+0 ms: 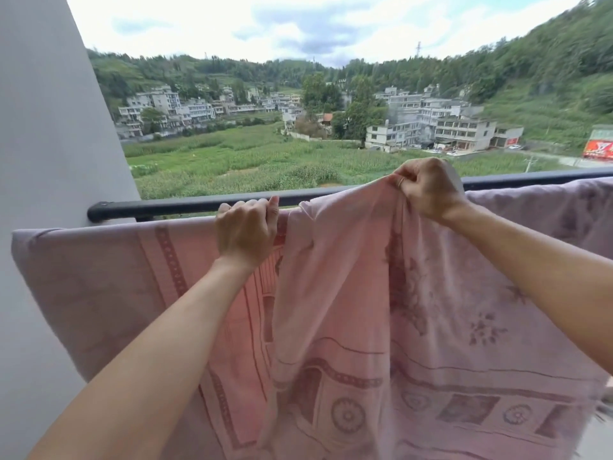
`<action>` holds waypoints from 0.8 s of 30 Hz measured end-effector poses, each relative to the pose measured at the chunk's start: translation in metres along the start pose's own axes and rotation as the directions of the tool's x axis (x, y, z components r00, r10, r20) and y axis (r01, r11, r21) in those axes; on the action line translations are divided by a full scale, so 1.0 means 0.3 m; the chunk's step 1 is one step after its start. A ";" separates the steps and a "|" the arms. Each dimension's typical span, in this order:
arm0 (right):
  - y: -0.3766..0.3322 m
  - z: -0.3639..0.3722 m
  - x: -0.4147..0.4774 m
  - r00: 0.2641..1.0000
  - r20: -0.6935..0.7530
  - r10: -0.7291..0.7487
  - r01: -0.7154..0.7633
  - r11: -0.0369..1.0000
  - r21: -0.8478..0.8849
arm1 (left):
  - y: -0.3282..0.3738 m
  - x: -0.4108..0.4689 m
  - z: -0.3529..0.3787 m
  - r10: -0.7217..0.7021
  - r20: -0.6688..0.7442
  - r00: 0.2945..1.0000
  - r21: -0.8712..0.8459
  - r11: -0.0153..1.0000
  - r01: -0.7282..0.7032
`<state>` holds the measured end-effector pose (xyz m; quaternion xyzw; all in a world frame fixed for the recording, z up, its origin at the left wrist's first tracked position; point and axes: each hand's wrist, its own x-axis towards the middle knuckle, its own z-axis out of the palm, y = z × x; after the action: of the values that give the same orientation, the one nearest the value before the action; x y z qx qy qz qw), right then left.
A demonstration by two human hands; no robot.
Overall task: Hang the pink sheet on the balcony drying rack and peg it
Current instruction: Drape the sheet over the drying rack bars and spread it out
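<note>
Left hand (247, 232) clenched on draped edge; right hand (428, 189) pinches a raised fold. Pink patterned cotton sheet (381, 310) hangs over the dark metal balcony rail (185, 205). Soft, limp, probably light; grip top hem at rail. No pegs visible.

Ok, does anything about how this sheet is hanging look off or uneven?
Yes. The patterned pink sheet lies flat on the rail at far left, but its middle is bunched into a raised fold pinched by the right hand, above the dark metal railing. The left hand grips its top edge. No pegs visible.
</note>
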<state>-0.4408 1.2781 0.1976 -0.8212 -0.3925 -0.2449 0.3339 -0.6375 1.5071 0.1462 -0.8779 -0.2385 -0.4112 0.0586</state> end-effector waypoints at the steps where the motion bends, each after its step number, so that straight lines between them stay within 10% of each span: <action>1: 0.066 -0.053 0.019 0.996 -0.063 0.068 -0.071 0.997 -0.039 | 0.004 0.003 -0.003 0.002 -0.008 1.000 0.006 1.000 -0.002; 6: 0.418 -0.357 0.022 0.841 -0.340 0.421 -0.464 0.884 -0.053 | 0.019 -0.005 0.000 -0.023 -0.032 0.999 0.019 1.000 0.024; 15: 0.550 -0.336 -0.087 0.953 0.070 0.294 -0.299 0.951 0.077 | 0.179 -0.016 -0.003 -0.128 -0.020 0.992 -0.009 0.992 0.128; 24: 0.999 -0.661 -0.205 0.863 -0.165 0.478 -0.496 0.863 -0.096 | 0.984 -0.002 -0.006 0.236 -0.030 0.971 -0.286 0.929 -0.234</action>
<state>-0.2617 0.9610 0.1803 -0.8959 -0.1310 -0.2335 0.3546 -0.5014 1.2468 0.1745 -0.9002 -0.0697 -0.4294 -0.0213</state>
